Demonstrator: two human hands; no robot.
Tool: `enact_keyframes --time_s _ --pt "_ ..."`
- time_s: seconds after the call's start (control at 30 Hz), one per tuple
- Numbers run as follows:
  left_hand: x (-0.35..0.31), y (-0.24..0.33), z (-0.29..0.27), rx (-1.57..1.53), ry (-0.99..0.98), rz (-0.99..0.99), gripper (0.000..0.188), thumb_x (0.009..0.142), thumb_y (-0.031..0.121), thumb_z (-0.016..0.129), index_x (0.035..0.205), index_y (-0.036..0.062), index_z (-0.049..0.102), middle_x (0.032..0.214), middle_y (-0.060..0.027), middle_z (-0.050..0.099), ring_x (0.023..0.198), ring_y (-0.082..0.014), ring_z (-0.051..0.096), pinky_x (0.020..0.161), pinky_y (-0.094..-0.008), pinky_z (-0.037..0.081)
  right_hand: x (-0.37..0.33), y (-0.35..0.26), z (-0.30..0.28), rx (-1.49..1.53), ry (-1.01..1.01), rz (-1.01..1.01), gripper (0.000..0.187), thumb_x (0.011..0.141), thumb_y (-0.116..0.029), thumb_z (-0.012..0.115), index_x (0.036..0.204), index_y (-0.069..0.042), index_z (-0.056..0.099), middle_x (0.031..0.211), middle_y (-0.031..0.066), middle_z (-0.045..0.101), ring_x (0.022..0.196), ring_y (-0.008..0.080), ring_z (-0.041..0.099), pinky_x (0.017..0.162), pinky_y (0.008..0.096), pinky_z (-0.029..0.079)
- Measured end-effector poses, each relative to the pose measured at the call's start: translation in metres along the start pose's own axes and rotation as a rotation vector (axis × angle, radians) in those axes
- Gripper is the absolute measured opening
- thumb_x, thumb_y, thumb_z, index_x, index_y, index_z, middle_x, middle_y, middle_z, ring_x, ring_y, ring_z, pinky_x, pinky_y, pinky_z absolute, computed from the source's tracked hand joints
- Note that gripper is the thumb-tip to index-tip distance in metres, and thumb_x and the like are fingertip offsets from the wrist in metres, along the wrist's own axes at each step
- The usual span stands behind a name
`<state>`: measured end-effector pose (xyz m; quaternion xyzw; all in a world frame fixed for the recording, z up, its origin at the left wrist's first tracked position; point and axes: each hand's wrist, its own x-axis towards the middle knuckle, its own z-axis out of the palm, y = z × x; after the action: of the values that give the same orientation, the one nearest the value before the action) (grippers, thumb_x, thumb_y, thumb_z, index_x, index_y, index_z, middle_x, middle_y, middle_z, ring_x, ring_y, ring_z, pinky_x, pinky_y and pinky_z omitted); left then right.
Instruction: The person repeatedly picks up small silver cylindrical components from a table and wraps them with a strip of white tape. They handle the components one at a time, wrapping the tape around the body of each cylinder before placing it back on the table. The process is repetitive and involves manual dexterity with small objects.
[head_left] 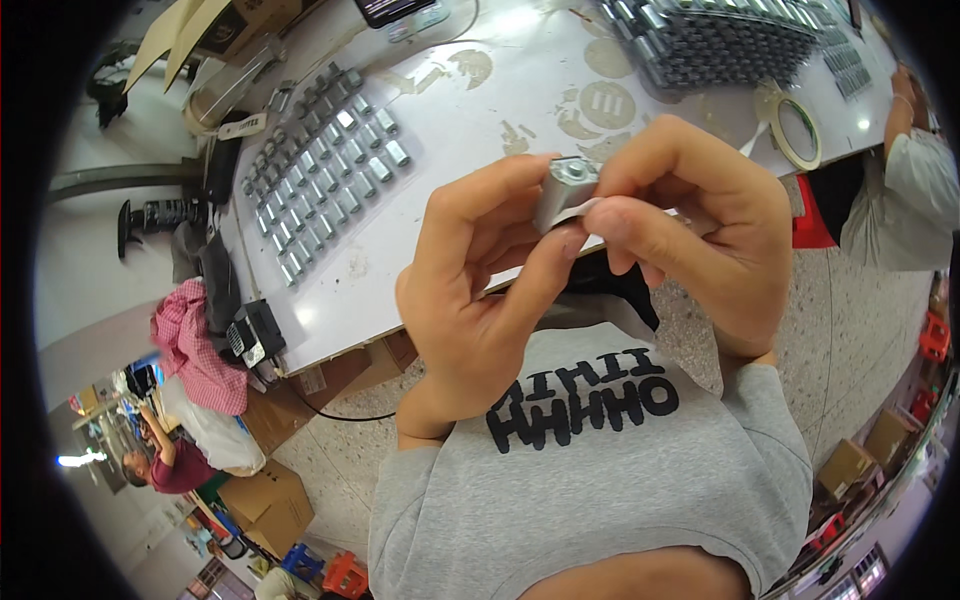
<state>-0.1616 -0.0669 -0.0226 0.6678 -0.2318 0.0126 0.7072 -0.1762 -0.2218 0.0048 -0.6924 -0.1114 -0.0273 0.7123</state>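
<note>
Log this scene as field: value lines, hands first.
left hand: fingers hold a metal part
right hand: fingers pinch a pale strip beside that part
surface: white table, stained
left of hands: spaced rows of metal pieces
far right: dense block of similar pieces
right edge: tape roll

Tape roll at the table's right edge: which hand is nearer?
Right. The right hand is below and left of the tape roll, apart from it; the left hand is farther left, holding the silver metal part.
</note>
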Motion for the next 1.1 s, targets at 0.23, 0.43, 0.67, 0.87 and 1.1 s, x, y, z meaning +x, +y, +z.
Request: enact_keyframes --time_s 0.23,0.43,0.67,0.87,1.1 --pt "0.003 0.003 -0.001 0.257 -0.071 0.152 0.042 0.073 -0.007 0.058 0.113 -0.0078 0.046 0.110 -0.0187 0.054 0.086 -0.0147 0.058 0.069 -0.0214 0.049 0.001 0.003 -0.007 0.007 -0.055 -0.026 0.010 0.075 -0.003 0.063 0.073 0.002 0.055 0.067 0.0035 0.055 0.052 0.0043 0.048 0.045 0.0154 0.034" --pt "0.003 0.004 -0.004 0.338 -0.095 0.193 0.042 0.066 -0.012 0.059 0.107 -0.0077 0.048 0.105 -0.0178 0.056 0.084 -0.0176 0.060 0.070 -0.0238 0.050 0.002 0.005 -0.010 0.076 -0.101 0.032 0.011 0.074 -0.003 0.064 0.071 0.000 0.054 0.064 0.0014 0.054 0.052 0.0030 0.046 0.045 0.0155 0.031" --pt "0.004 0.009 0.004 0.419 -0.031 0.264 0.045 0.064 -0.003 0.069 0.106 -0.0015 0.053 0.093 -0.0115 0.062 0.073 -0.0181 0.062 0.063 -0.0257 0.051 0.002 0.006 -0.007 0.008 -0.091 0.080 0.016 0.073 -0.008 0.065 0.069 -0.001 0.051 0.060 0.0011 0.053 0.052 0.0029 0.045 0.045 0.0170 0.031" --pt "0.007 0.004 0.002 0.731 -0.149 0.345 0.038 0.066 0.009 0.070 0.100 -0.0013 0.056 0.089 -0.0146 0.063 0.068 -0.0224 0.062 0.060 -0.0263 0.048 0.006 0.017 -0.017 -0.357 -0.104 -0.043 0.021 0.073 -0.018 0.059 0.070 -0.001 0.047 0.061 0.0080 0.056 0.051 0.0161 0.055 0.046 0.0278 0.040" --pt "0.003 -0.003 -0.003 0.259 -0.071 -0.055 0.038 0.075 0.020 0.066 0.101 -0.0029 0.049 0.064 -0.0059 0.056 0.050 -0.0096 0.053 0.048 -0.0167 0.041 0.010 0.023 -0.035 -0.019 -0.412 -0.015 0.026 0.083 -0.025 0.054 0.078 -0.001 0.049 0.062 0.0071 0.057 0.054 0.0147 0.053 0.050 0.0251 0.038"
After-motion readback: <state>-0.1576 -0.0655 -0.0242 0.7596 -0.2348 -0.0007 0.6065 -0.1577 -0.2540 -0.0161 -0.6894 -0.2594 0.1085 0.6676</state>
